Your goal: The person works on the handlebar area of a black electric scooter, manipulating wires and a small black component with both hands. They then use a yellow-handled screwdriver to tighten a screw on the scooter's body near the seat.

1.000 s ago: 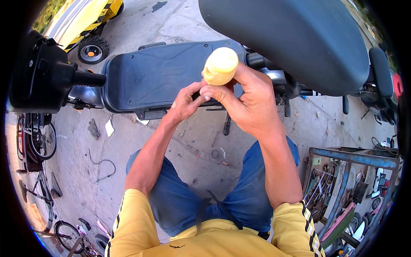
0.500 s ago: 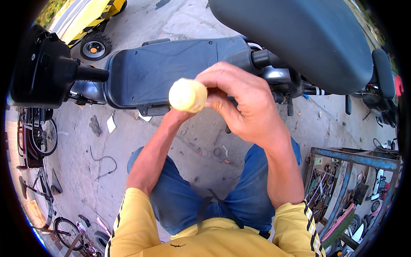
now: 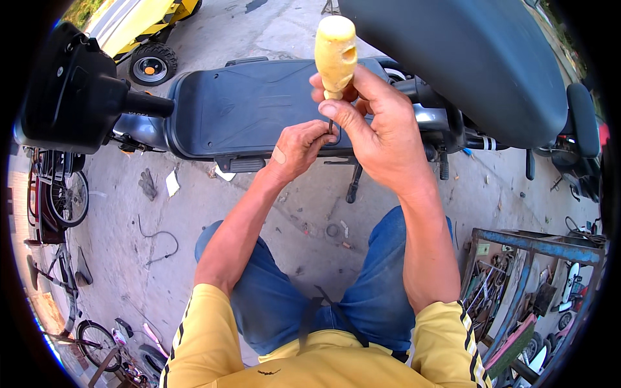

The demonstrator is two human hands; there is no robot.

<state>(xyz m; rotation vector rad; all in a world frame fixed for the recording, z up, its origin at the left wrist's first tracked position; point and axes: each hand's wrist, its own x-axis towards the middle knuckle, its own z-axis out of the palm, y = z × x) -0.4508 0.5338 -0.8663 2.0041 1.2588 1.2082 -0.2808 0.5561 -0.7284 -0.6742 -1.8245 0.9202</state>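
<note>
Upright in my right hand (image 3: 381, 132) is a screwdriver (image 3: 336, 55) with a pale yellow handle. My right thumb and fingers close round the lower handle, and its thin dark shaft points down. My left hand (image 3: 299, 149), a small plaster near its wrist, is closed, its thumb and fingertips pinched at the shaft's lower end. The screwdriver's tip is hidden by those fingers. Both hands are over the near right edge of a scooter's dark grey footboard (image 3: 265, 107).
The scooter's large black seat (image 3: 459, 64) overhangs at the upper right. Its black front part (image 3: 68, 97) stands at the left, and a kickstand (image 3: 354, 181) hangs below the footboard. A blue metal frame (image 3: 550, 244) with tools stands right. A glove (image 3: 147, 185) and a cable (image 3: 158, 236) lie on the floor.
The screwdriver's handle has moved up and to the right, away from the view's middle. My left hand, mostly hidden before, now shows beside the shaft.
</note>
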